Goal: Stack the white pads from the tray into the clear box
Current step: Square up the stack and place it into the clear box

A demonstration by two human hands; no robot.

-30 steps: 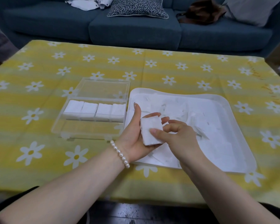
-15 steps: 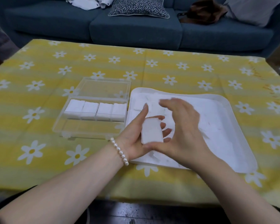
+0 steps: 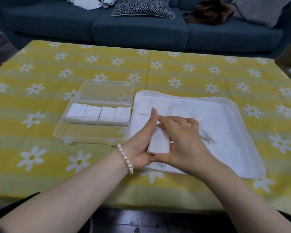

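Observation:
My left hand (image 3: 141, 143) cradles a small stack of white pads (image 3: 159, 142) over the tray's near left corner, thumb upright along its left side. My right hand (image 3: 183, 140) grips the same stack from the right, thumb under its near end and fingers arched over the top. The white tray (image 3: 252, 148) holds several loose white pads (image 3: 213, 118) spread flat. Left of it stands the clear box (image 3: 91, 132), its lid open flat behind it, with a row of several white pad stacks (image 3: 98, 112) in the far compartment.
The yellow tablecloth with white daisies (image 3: 40, 157) covers the table. A blue sofa (image 3: 138, 29) with a patterned cushion (image 3: 142, 6) stands behind the far edge. A pearl bracelet (image 3: 124, 157) is on my left wrist.
My right hand lifted off the stack, swung over it, and now closes round it from the right and above. My left hand kept the stack and turned it more end-on.

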